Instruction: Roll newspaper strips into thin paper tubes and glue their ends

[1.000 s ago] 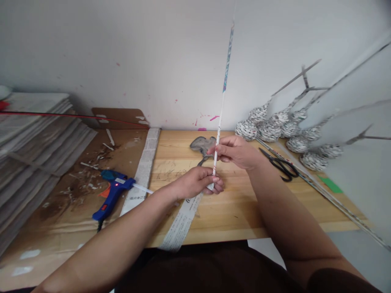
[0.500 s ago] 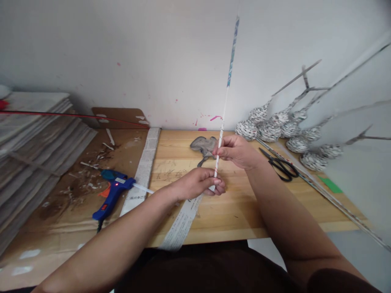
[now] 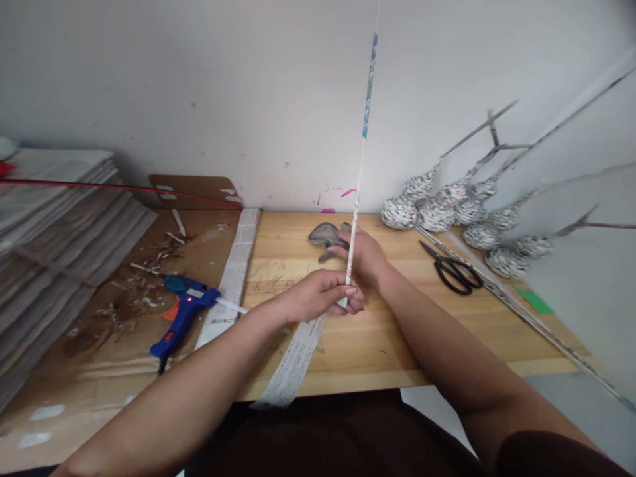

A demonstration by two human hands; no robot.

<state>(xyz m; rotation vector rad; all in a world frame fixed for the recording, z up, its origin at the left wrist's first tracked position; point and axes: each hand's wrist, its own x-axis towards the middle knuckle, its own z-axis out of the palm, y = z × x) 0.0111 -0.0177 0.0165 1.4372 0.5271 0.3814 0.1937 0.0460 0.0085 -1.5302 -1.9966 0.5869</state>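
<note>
My left hand [image 3: 322,298] pinches the lower end of a long thin rolled paper stick [image 3: 362,146] that stands almost upright and rises past the top of the view. A strip of newspaper [image 3: 293,361] runs from that same end across the wooden table [image 3: 397,338] to its front edge. My right hand [image 3: 360,255] reaches past the stick toward a grey rag [image 3: 322,233]. Its fingers curl at the rag's edge; the stick partly hides them.
A blue glue gun [image 3: 181,318] lies on cardboard at the left, beside another newspaper strip [image 3: 233,275]. Stacked newspapers [image 3: 54,232] fill the far left. Black scissors [image 3: 452,271] and several woven paper balls [image 3: 437,212] with long stems sit at the right.
My right hand has let go of the stick and dropped behind it to the grey rag. The stick's top has swung slightly back to the left. My left hand keeps its pinch.
</note>
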